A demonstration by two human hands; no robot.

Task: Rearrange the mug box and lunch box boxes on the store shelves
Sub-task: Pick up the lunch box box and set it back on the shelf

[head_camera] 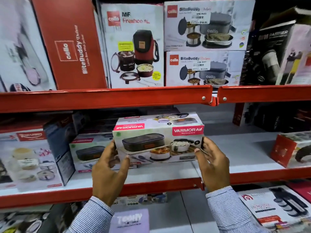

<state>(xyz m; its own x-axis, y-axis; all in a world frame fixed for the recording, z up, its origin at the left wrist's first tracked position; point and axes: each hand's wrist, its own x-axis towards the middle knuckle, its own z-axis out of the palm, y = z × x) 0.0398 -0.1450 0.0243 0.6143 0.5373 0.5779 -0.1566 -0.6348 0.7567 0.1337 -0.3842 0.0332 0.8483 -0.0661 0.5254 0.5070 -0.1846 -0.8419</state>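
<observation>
Both hands — the left hand [109, 167] and the right hand [212, 163] — clamp the ends of a Varmora lunch box carton [158, 139], held level above the front of the middle shelf [235, 148], just beside a matching carton [89, 149] standing on it.

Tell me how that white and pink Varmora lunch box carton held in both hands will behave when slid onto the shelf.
The white and pink Varmora lunch box carton probably stays stiff: its edges look straight under the left hand and right hand. Its glossy print may slide easily. Long and low, it seems unlikely to tip on the white shelf board.
</observation>
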